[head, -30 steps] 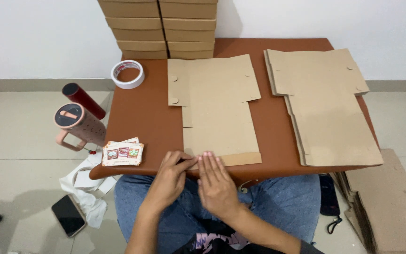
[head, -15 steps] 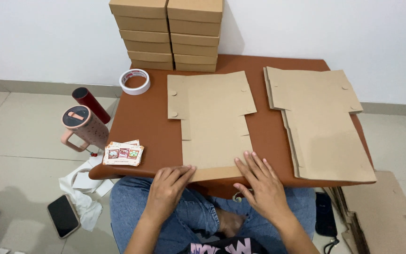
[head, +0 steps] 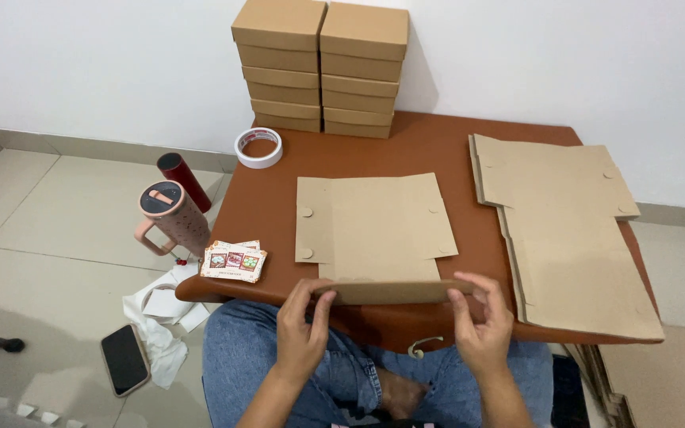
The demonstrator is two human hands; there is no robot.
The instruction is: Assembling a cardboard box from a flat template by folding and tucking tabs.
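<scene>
A flat brown cardboard box blank (head: pixel 374 226) lies in the middle of the low brown table (head: pixel 267 198). Its near flap (head: pixel 390 292) is folded upright along the table's front edge. My left hand (head: pixel 301 329) grips the flap's left end with thumb and fingers. My right hand (head: pixel 481 321) grips the flap's right end the same way. Both hands are over my lap in blue jeans.
A stack of unfolded cardboard blanks (head: pixel 568 230) lies on the table's right. Two piles of folded boxes (head: pixel 323 67) stand at the back by the wall. A tape roll (head: pixel 258 147), small cards (head: pixel 233 261), a pink tumbler (head: pixel 173 218), a red cylinder (head: pixel 184 181), a phone (head: pixel 125 358) and more cardboard (head: pixel 660 380) are around.
My hands moved apart from the blank's near edge middle to its two ends and lifted the near flap upright. The view shifted nearer the table.
</scene>
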